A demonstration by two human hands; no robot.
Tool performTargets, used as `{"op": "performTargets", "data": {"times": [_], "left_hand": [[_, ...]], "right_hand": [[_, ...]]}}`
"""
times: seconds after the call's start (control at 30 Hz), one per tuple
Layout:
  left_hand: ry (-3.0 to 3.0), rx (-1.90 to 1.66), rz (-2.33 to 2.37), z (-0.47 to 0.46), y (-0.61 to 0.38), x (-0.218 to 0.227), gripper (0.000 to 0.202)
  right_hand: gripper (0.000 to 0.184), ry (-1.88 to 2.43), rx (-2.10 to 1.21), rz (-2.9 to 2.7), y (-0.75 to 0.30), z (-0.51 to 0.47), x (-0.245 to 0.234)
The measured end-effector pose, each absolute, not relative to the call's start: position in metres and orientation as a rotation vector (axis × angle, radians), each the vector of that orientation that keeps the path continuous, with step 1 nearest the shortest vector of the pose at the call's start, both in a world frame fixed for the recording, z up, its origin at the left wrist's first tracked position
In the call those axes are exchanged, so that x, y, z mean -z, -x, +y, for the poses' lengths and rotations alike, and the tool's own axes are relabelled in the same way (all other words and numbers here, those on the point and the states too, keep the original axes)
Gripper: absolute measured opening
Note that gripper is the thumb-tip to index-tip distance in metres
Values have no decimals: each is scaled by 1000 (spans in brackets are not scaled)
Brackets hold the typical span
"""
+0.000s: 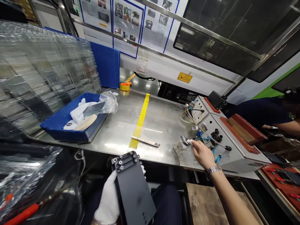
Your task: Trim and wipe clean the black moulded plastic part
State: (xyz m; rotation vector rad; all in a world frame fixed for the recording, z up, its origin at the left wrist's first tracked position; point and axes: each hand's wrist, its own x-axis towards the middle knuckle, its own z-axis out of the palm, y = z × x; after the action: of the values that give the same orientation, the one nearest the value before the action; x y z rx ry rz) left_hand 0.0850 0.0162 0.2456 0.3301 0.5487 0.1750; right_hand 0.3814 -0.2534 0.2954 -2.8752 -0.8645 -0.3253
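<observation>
My left hand, in a white glove, grips a flat black plastic panel with a screwed bracket at its top end, held low in front of the table's near edge. My bare right hand, a metal watch on its wrist, reaches onto the steel table and pinches a small shiny metal fitting beside a grey control box. A slim metal blade tool lies on the yellow tape line between the two hands.
A blue tray with white gloves and a plastic bag sits at the left. Stacked clear plastic trays stand behind it. A tape roll rests at the back. Another person's arm is at the right. A wooden stool stands below.
</observation>
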Motion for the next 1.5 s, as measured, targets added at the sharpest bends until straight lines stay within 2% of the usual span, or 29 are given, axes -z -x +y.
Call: {"op": "performTargets", "data": {"times": [0.57,1.0,1.5], "left_hand": [[-244,-60,524,16,-87,-255,60],[-261,-132,700,9,-91,-277,65],[-308,-217,796,5,-95,-282,58]], "right_hand": [[18,2876,340,-1022,-379,-250,-298],[18,2856,292,-1014,-376,-245,-308],[18,2843,267,-1000,-378,-246,-310]]}}
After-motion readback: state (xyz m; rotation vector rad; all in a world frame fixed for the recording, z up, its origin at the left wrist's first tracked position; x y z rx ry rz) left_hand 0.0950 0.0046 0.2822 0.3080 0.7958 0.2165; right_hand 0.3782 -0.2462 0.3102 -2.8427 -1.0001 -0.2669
